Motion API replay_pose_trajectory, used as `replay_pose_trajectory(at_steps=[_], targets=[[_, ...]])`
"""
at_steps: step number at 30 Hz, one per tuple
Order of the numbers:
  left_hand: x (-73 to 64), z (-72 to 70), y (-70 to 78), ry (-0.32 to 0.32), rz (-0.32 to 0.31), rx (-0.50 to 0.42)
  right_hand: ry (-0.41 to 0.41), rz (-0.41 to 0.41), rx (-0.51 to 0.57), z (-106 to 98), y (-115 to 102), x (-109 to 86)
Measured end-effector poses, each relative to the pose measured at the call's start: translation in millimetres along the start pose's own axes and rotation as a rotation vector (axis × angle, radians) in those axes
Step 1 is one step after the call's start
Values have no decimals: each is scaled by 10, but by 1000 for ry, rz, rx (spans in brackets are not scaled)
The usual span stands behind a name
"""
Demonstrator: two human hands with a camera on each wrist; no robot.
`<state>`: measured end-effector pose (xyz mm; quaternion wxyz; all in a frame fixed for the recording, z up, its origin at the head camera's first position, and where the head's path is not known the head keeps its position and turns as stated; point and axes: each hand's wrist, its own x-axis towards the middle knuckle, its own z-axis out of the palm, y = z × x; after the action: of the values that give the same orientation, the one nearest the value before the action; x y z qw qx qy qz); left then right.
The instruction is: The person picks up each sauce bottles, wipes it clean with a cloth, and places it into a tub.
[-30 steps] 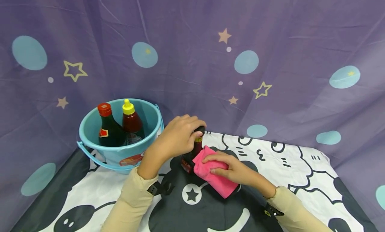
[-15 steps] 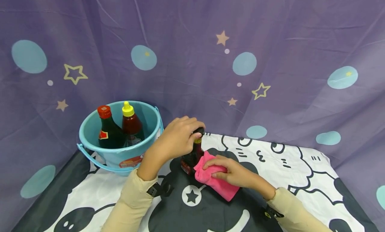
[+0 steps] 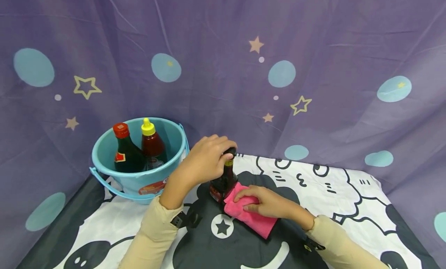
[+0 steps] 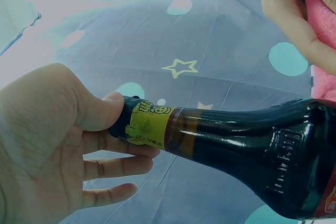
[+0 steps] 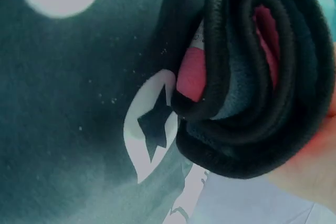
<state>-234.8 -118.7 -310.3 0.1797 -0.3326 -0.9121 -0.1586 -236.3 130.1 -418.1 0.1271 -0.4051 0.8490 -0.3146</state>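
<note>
A dark glass sauce bottle (image 3: 224,182) stands on the printed cloth in the head view, its black cap pinched between the thumb and fingers of my left hand (image 3: 209,156). The left wrist view shows the bottle's yellow neck band (image 4: 150,124) just past the thumb, with the lower fingers spread. My right hand (image 3: 266,202) grips a folded pink cloth (image 3: 251,218) and holds it against the bottle's lower right side. Seen from the right wrist, the cloth's dark-edged folds (image 5: 252,77) fill the palm side and hide most of that hand.
Left of the hands stands a light blue bucket (image 3: 139,184) with its handle down. Inside it are a red-capped green bottle (image 3: 129,155) and a yellow-capped sauce bottle (image 3: 153,147). A purple curtain (image 3: 223,67) hangs behind the black-and-white printed cloth (image 3: 345,191).
My right hand has slid the pink cloth down the bottle's side, uncovering more of the dark glass. My left hand keeps hold of the cap in nearly the same place.
</note>
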Motion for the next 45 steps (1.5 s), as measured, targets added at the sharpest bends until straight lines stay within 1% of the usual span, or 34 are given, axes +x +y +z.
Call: replay_pose_trajectory(at_steps=[3, 10, 12, 18, 21, 23, 29, 32, 34, 36, 39, 43, 45], targets=[[2, -10, -5, 3, -7, 7, -10, 25, 9, -9, -24, 37], [0, -5, -17, 16, 12, 17, -73, 111, 27, -31, -78, 118], [-6, 2, -19, 16, 11, 17, -79, 137, 29, -25, -82, 135], [-39, 3, -14, -26, -22, -27, -70, 220, 61, 31, -72, 139], [-61, 7, -14, -42, -39, -49, -73, 235, 67, 63, -73, 122], [-67, 13, -17, -37, -39, -44, -70, 231, 66, 70, -76, 117], [-41, 18, -25, 10, -32, -14, -64, 196, 41, 28, -56, 100], [-48, 30, -18, -2, -44, -29, -82, 157, 55, 1, -31, 30], [-59, 40, -9, -13, -46, -38, -83, 108, 73, -39, -27, -33], [-63, 42, -5, -22, -45, -43, -64, 59, 88, -126, -72, -92], [-55, 30, -13, -18, -29, -40, -5, 21, 122, -324, -206, -161], [-34, 17, -30, 7, -34, -28, 79, 20, 188, -600, -419, -220], [-28, 19, -30, 32, -48, -4, 120, -2, 210, -707, -492, -235]])
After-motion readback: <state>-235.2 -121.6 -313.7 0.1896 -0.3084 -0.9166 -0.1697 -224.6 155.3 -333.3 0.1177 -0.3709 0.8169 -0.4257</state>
